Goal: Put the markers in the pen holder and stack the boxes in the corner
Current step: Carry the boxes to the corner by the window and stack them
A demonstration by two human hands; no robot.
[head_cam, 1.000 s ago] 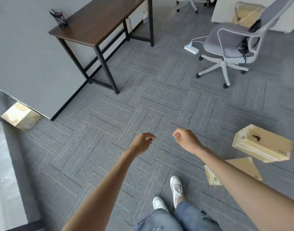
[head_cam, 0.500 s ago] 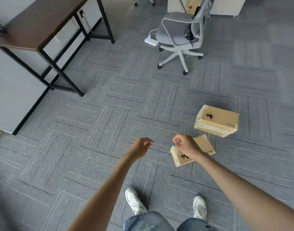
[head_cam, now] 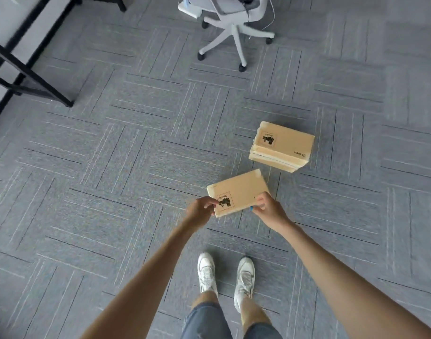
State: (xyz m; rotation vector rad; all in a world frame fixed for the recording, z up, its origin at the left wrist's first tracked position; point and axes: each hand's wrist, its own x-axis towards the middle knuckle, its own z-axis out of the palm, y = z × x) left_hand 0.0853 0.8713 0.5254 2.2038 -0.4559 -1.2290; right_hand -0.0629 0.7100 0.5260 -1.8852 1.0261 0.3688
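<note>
Head view, looking down at grey carpet tiles (head_cam: 111,167). Both arms stretched forward and low. Left hand (head_cam: 200,211) at the near left corner of a flat cardboard box (head_cam: 239,192), fingers curled narrow, thumb and fingertips over the edge beside a black printed label. Right hand (head_cam: 267,209) at the near right corner of the same box, fingers likewise curled close, with something small and blue showing beneath them. Hard to tell whether either hand actually grips the box or merely overlaps it from above; box seemingly flat on the carpet, skewed to the tile lines. Second cardboard box (head_cam: 281,148), thicker, on the floor up and to the right, near the first but apart from it, with its own label and a small logo on top. White sneakers (head_cam: 225,275) side by side below the hands, denim hems at the bottom edge. White office chair base (head_cam: 234,33) on casters at the top, with a cable hanging beside it. Black desk frame (head_cam: 26,77) at upper left.
</note>
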